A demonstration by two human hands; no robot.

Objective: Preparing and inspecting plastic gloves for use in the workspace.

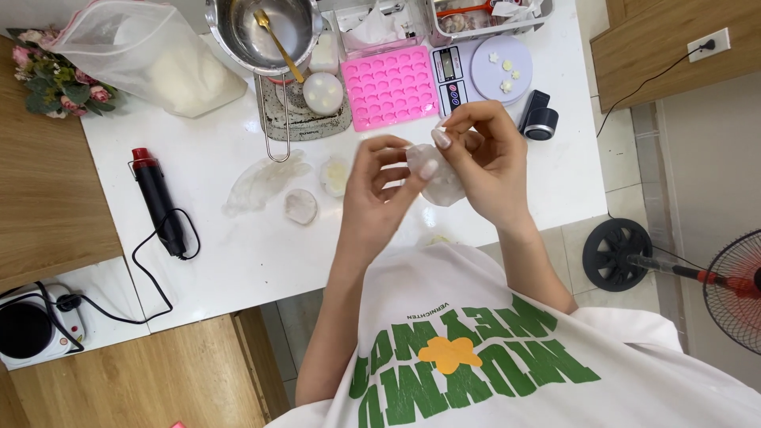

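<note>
Two hands are seen above a white worktop (238, 254), with a translucent soft mould (441, 184) held between them. At the far left a small hotplate (28, 329) is set on a lower ledge, and a bunch of pink flowers (51, 83) lies at the worktop's corner. Next, a black heat gun with a red tip (157, 198) is laid beside a clear plastic bag of white material (162, 59). Clear mould pieces (265, 181) are scattered near the middle, below a steel pot with a gold spoon (265, 28). The left hand (379, 186) is closed on the mould's left edge, its fingers (424, 168) pinched narrow. A pink silicone tray (391, 85) and a scale (479, 71) are placed behind. The right hand (487, 162) is curled on the mould's upper right, fingers pressed together on it
</note>
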